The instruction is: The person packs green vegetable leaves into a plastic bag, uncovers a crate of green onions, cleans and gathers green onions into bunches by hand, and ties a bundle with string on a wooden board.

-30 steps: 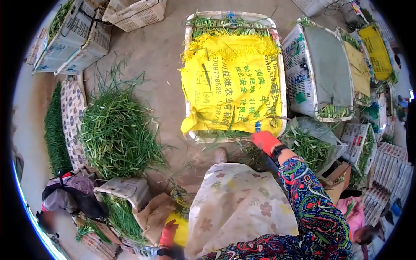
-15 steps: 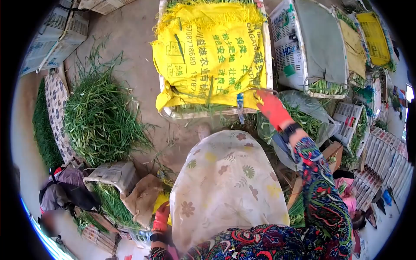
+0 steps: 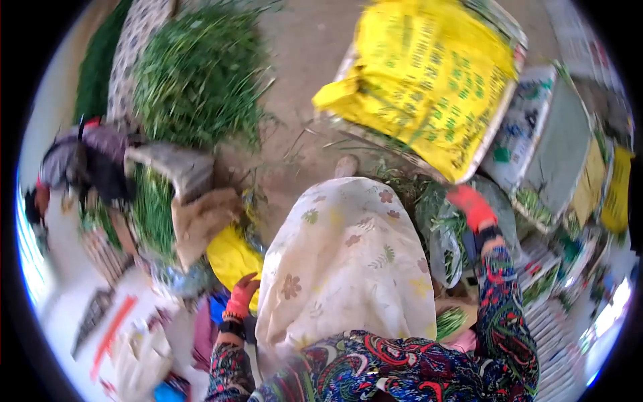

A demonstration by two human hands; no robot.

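My left hand (image 3: 242, 295), in a red-orange glove, is low beside my apron (image 3: 348, 261). Its fingers stretch loosely toward a yellow sack (image 3: 228, 258) on the left; nothing shows in them. My right hand (image 3: 472, 206), gloved alike and smeared by motion, is over a clear plastic bag (image 3: 445, 244) with green stalks inside. Whether its fingers touch the bag or hold anything is not visible. Just beyond it stands a crate (image 3: 483, 151) covered by a printed yellow sack (image 3: 432, 74).
A large heap of green stalks (image 3: 197, 77) lies on the floor (image 3: 301, 60) at upper left. Covered crates (image 3: 562, 147) stand at right. A crate of greens (image 3: 153, 208) with brown sacking (image 3: 204, 221) is at left, near a bent-over person (image 3: 84, 161).
My view has turned left and down, so the covered crate now sits farther right, tilted. My right hand has come off the crate's near corner toward me, over the plastic bag.
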